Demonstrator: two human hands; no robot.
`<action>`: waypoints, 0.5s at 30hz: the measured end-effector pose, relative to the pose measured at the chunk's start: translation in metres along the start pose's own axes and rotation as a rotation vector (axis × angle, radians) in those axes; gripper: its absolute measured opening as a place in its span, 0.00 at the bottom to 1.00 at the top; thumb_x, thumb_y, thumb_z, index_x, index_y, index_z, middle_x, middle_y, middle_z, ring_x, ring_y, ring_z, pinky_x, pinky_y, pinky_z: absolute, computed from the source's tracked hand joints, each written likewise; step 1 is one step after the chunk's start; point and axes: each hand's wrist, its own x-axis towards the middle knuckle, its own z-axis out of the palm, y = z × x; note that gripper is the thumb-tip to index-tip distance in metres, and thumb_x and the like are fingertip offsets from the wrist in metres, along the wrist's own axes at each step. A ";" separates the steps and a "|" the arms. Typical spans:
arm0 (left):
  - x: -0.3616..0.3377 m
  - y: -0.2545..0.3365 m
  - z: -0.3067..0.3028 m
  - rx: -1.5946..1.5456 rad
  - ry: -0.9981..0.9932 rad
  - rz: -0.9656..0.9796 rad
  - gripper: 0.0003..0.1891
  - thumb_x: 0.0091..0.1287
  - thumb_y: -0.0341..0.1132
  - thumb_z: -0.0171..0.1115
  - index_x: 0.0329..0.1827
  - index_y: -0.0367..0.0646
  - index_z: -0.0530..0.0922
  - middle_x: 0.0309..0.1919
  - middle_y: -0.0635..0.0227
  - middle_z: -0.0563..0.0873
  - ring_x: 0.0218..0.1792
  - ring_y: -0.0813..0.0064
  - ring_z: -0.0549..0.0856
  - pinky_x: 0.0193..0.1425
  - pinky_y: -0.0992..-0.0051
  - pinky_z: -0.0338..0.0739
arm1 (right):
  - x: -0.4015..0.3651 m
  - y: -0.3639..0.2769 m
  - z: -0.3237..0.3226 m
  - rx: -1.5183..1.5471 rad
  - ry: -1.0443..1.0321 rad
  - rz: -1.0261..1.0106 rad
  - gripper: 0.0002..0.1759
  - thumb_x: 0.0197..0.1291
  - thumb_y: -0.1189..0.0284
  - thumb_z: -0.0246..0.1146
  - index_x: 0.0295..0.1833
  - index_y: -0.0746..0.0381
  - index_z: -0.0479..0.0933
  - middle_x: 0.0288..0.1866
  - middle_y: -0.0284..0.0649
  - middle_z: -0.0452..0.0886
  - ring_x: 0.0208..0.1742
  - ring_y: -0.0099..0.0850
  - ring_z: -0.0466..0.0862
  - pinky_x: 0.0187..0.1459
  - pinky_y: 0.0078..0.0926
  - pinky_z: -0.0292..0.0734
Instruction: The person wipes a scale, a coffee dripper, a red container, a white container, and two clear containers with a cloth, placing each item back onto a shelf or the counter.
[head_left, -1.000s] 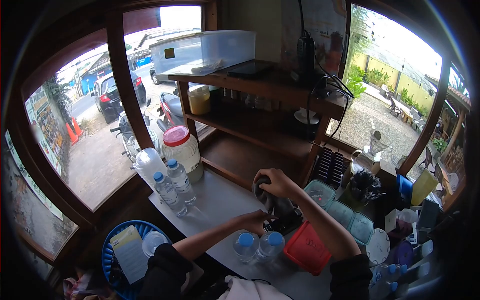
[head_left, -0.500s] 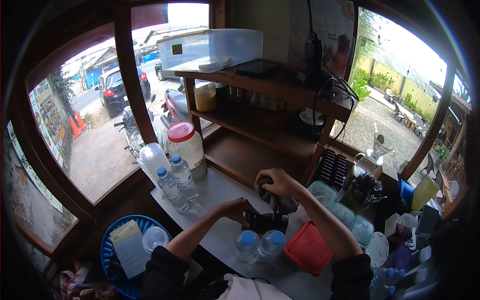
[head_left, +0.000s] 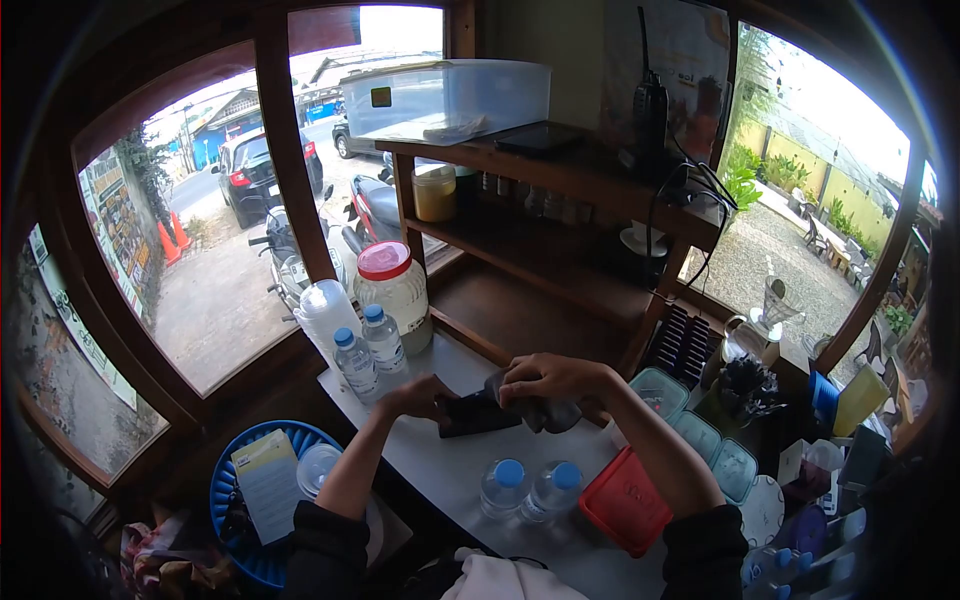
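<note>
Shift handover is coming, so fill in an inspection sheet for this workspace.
Surface: white tabletop, partly covered.
Job's things: black object and grey cloth-like item, over the tabletop.
Clutter: blue-capped bottles, red-lidded jar, red container.
Grippers: bare hands; left hand at the black object's end, grip unclear; right hand gripping the grey item.
Cables: black cables hang near the shelf's right end.
Surroundings: wooden shelf behind; parked car outside.

My feed drew daylight through the left windows (head_left: 190, 290) and the right window (head_left: 825, 190), the sky (head_left: 850, 110) there glaring white. The central shelf (head_left: 545, 188) sat in deep shadow. Wide-angle distortion bowed the sides; the corners fell black.
</note>
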 end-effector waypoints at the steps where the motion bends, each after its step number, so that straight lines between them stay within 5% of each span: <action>1: -0.005 0.001 -0.003 -0.028 -0.026 -0.095 0.27 0.45 0.38 0.75 0.52 0.42 0.82 0.32 0.57 0.87 0.33 0.69 0.86 0.42 0.73 0.80 | -0.001 -0.008 -0.003 0.069 -0.080 0.053 0.22 0.59 0.51 0.62 0.40 0.60 0.82 0.41 0.38 0.79 0.50 0.32 0.77 0.55 0.31 0.68; 7: -0.027 0.018 -0.004 0.161 0.019 -0.242 0.31 0.47 0.42 0.76 0.54 0.40 0.80 0.38 0.58 0.87 0.37 0.69 0.86 0.43 0.73 0.79 | -0.009 -0.021 -0.023 0.046 -0.635 0.080 0.23 0.52 0.52 0.70 0.38 0.62 0.82 0.41 0.38 0.78 0.50 0.31 0.76 0.49 0.29 0.71; 10: -0.030 0.072 -0.028 0.196 0.245 -0.027 0.29 0.47 0.44 0.77 0.51 0.40 0.81 0.43 0.61 0.85 0.40 0.70 0.85 0.45 0.73 0.80 | -0.016 -0.025 -0.022 -0.069 -0.726 0.028 0.28 0.43 0.51 0.75 0.43 0.61 0.81 0.43 0.37 0.76 0.49 0.32 0.77 0.47 0.30 0.72; 13: -0.037 0.150 -0.058 -0.249 -0.014 0.115 0.26 0.48 0.43 0.77 0.47 0.40 0.81 0.43 0.64 0.84 0.39 0.70 0.85 0.43 0.74 0.81 | -0.023 -0.044 -0.015 -0.126 -0.744 0.019 0.31 0.37 0.52 0.78 0.43 0.62 0.79 0.44 0.38 0.76 0.46 0.33 0.79 0.45 0.30 0.75; 15: -0.038 0.183 -0.054 -0.227 -0.024 0.249 0.24 0.49 0.41 0.77 0.46 0.40 0.80 0.42 0.65 0.84 0.38 0.71 0.85 0.41 0.75 0.82 | -0.026 -0.053 -0.005 -0.193 -0.710 -0.020 0.29 0.38 0.55 0.78 0.40 0.64 0.78 0.42 0.41 0.79 0.43 0.33 0.82 0.42 0.28 0.78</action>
